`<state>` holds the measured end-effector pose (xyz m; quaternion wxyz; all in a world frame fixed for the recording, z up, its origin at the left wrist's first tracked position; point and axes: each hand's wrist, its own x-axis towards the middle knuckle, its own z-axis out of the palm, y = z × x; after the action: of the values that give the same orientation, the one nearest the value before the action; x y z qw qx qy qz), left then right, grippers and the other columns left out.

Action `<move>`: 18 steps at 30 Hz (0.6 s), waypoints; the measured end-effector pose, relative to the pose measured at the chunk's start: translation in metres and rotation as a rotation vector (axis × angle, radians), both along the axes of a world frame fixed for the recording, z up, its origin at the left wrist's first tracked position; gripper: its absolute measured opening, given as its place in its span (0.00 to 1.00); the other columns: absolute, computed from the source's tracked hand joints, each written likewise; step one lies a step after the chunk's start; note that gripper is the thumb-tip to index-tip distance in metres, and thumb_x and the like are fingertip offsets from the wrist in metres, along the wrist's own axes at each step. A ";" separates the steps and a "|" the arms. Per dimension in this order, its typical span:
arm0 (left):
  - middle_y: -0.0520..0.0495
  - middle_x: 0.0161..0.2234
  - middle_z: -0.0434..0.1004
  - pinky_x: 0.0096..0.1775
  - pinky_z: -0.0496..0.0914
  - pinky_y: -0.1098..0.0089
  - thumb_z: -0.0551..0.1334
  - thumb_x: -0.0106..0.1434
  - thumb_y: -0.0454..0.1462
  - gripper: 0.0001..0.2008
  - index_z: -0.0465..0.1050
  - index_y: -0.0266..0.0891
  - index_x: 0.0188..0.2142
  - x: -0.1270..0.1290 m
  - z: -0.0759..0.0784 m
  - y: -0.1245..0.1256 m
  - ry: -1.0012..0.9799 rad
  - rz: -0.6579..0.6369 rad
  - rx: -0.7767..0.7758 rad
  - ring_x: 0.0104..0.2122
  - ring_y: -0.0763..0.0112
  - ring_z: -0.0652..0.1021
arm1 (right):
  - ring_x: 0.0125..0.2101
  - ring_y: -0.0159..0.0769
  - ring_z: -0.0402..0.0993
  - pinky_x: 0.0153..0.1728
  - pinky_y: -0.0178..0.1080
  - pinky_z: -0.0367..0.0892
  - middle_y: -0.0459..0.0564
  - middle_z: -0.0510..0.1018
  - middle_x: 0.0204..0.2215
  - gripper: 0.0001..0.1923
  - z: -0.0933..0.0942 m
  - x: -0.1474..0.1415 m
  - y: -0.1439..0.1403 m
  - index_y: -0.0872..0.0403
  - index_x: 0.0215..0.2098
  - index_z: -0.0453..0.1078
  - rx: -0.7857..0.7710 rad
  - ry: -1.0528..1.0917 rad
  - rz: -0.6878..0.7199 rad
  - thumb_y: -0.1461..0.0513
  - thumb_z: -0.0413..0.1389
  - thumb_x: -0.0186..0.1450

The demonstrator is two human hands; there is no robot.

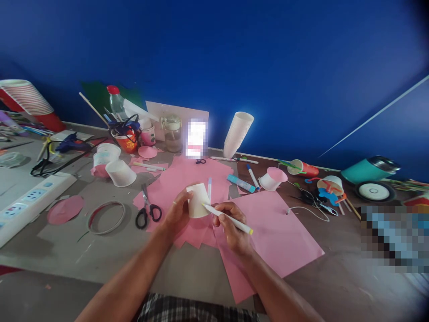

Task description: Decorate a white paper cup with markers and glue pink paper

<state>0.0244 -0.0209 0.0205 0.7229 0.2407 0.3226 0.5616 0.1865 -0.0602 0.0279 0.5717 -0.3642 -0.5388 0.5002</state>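
In front of me my left hand [179, 211] grips a white paper cup [198, 201], tilted, with the thumb on its side. My right hand [234, 226] holds a white marker with a yellow end [234, 222] like a pen. Its tip meets the cup's right side, or comes very close to it. Pink paper sheets [268, 237] lie beneath both hands. Left of my left hand rest black-handled scissors [148, 212]. Beyond the hands lies a blue glue stick [241, 183], with a blue-capped marker [253, 176] beside it.
A roll of tape [123, 210] and a power strip [27, 201] lie at left. Stacked white cups [238, 132] lean by the blue wall. A cup with a pink top [273, 179] stands to the right, near a teal thermos [367, 170]. A glass jar [172, 136] stands at the back.
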 end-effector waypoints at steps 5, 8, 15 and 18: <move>0.49 0.31 0.76 0.30 0.69 0.69 0.66 0.54 0.40 0.17 0.76 0.38 0.43 0.000 0.000 0.000 -0.001 0.011 0.001 0.30 0.66 0.74 | 0.19 0.31 0.66 0.22 0.36 0.65 0.43 0.72 0.19 0.11 -0.001 0.000 0.001 0.52 0.35 0.70 0.024 -0.035 -0.013 0.52 0.57 0.65; 0.48 0.31 0.77 0.32 0.70 0.68 0.66 0.53 0.40 0.16 0.76 0.39 0.42 0.000 0.002 -0.001 -0.009 0.027 -0.012 0.31 0.65 0.75 | 0.19 0.31 0.67 0.22 0.36 0.65 0.43 0.72 0.19 0.12 0.000 0.000 0.002 0.52 0.34 0.70 0.013 -0.018 -0.018 0.51 0.57 0.64; 0.46 0.30 0.77 0.33 0.69 0.67 0.66 0.53 0.39 0.13 0.77 0.39 0.39 0.001 0.007 -0.002 -0.005 0.062 -0.031 0.32 0.62 0.76 | 0.19 0.31 0.66 0.21 0.36 0.64 0.42 0.70 0.18 0.10 -0.003 0.002 0.003 0.50 0.34 0.71 -0.026 0.094 -0.002 0.52 0.58 0.63; 0.48 0.30 0.77 0.32 0.69 0.68 0.66 0.52 0.39 0.13 0.78 0.39 0.38 0.003 0.008 -0.002 -0.002 0.064 -0.035 0.31 0.64 0.75 | 0.19 0.32 0.66 0.21 0.35 0.63 0.43 0.71 0.19 0.10 -0.003 0.002 0.003 0.50 0.35 0.71 -0.032 0.069 0.007 0.52 0.58 0.64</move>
<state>0.0269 -0.0230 0.0288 0.7090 0.2172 0.3392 0.5789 0.1887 -0.0575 0.0246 0.5825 -0.3539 -0.5118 0.5231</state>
